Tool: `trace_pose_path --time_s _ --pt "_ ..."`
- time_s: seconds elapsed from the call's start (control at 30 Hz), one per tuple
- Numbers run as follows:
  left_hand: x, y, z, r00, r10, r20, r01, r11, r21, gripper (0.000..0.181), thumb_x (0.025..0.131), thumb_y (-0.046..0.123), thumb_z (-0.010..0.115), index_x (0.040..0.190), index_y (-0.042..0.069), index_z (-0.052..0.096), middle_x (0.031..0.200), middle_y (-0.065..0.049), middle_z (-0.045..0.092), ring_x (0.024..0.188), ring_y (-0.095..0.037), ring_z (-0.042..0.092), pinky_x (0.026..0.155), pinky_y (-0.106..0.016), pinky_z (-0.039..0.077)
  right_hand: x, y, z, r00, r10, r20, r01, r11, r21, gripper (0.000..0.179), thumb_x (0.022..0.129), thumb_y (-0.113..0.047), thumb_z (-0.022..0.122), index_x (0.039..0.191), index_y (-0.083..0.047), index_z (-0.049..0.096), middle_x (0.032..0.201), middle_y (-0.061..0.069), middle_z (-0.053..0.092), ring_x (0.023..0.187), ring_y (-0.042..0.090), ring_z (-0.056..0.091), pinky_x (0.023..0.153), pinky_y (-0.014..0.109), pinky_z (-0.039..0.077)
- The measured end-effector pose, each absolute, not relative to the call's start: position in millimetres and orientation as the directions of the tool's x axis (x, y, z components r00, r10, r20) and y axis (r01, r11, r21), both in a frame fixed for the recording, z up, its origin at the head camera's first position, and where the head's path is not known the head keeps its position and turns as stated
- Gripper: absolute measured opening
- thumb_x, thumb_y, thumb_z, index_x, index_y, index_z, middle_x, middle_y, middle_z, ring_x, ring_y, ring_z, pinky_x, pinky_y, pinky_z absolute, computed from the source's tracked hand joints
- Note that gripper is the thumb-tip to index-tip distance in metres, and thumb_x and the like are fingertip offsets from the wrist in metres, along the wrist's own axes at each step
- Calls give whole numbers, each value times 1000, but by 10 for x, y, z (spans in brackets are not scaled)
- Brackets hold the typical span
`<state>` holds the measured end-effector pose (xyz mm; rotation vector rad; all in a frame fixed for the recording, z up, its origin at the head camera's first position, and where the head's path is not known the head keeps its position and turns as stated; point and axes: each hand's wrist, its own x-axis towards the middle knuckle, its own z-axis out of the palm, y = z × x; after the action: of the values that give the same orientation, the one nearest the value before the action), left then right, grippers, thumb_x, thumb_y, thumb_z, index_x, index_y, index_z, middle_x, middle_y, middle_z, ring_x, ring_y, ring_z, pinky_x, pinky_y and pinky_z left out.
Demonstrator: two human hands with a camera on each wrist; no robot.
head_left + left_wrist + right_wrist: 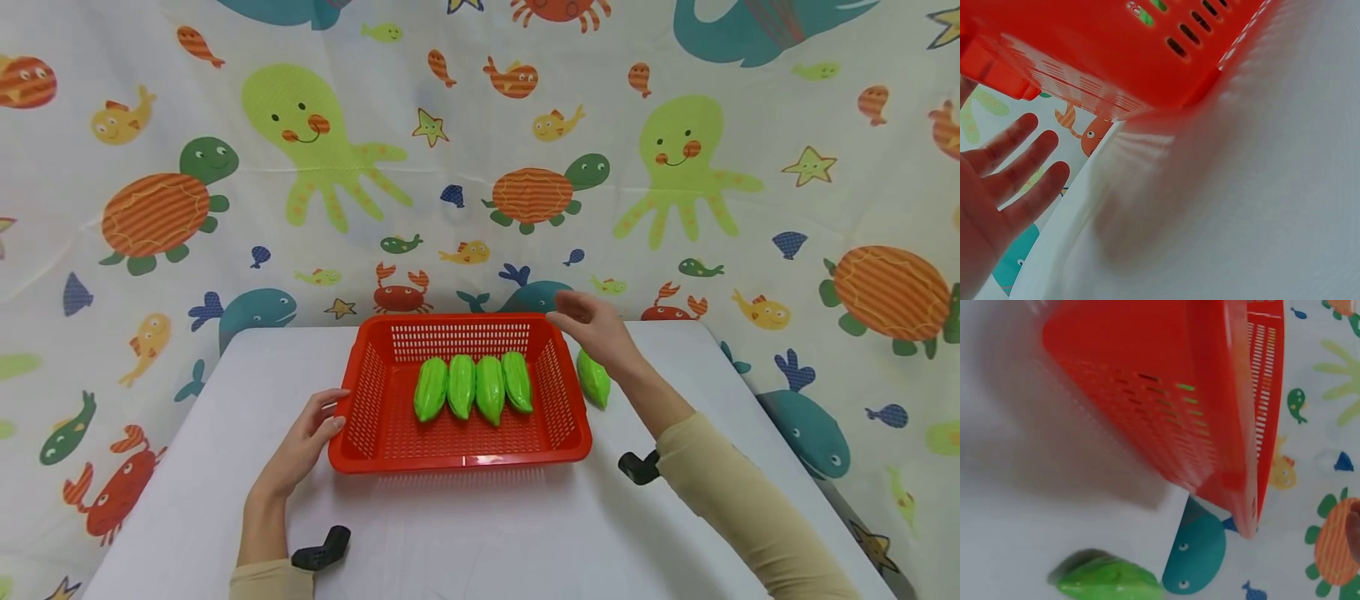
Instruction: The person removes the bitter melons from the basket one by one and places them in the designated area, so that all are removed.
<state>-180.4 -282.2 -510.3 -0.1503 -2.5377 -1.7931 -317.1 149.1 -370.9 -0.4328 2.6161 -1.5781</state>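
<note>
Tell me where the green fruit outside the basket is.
In the head view, the green fruit lies on the white table, just right of the red basket, partly hidden by the right hand.

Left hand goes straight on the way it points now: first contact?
Likely the basket: its left side is right in front of the left hand, so close they may already touch; depth is hard to judge there.
</note>
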Motion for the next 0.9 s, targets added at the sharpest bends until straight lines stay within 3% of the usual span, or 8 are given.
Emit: trace_pose_path --time_s 0.47,0.9 --pt "-1797 -2837 -5101 -995 66 79 96 322 942 48 101 29 52 143 13 36 149 -17 36 136 -41 34 97 -60 44 -3156 1146 -3645 -919 -384 93 -277 459 -844 64 92 -36 68 146 -13 44 145 11 48 131 33 48 104 47 44" --pt "-1801 -2839 -5107 -994 61 86 102 325 940 49 101 30 52 144 14 36 150 -14 36 136 -39 34 98 -58 44 -3164 829 -3686 -881 -457 117 -326 409 -852 61 91 -35 70 145 -18 47 143 1 50 127 21 50 104 43 44"
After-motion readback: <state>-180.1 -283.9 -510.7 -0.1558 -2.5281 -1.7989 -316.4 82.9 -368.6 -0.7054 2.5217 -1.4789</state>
